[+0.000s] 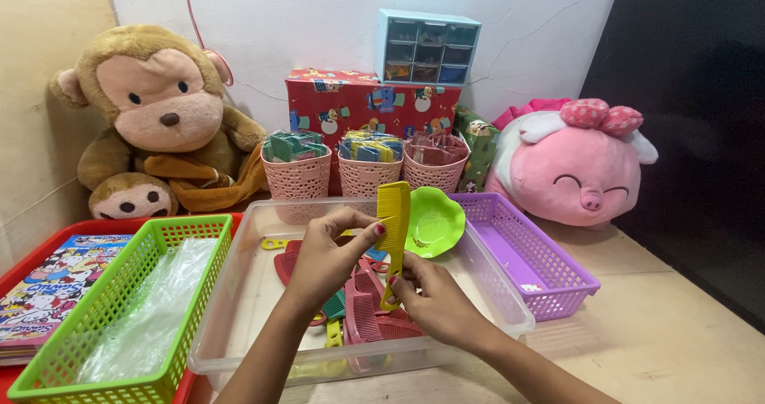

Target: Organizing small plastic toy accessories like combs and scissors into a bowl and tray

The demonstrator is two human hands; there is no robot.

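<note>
Yellow comb [393,229] upright between left hand [327,256], right hand [434,300].

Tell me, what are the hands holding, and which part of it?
A yellow comb, held upright over the clear tub. The left hand pinches its toothed upper part; the right hand grips the thin handle at the bottom.

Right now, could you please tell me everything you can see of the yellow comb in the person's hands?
The yellow comb looks like glossy plastic, with a wide toothed head and a narrow handle. It is held nearly upright over the clear plastic bin, head up. The left hand pinches the head's edge, and the right hand grips the handle's lower end. Behind it sits a green dish; red combs lie below.
</note>
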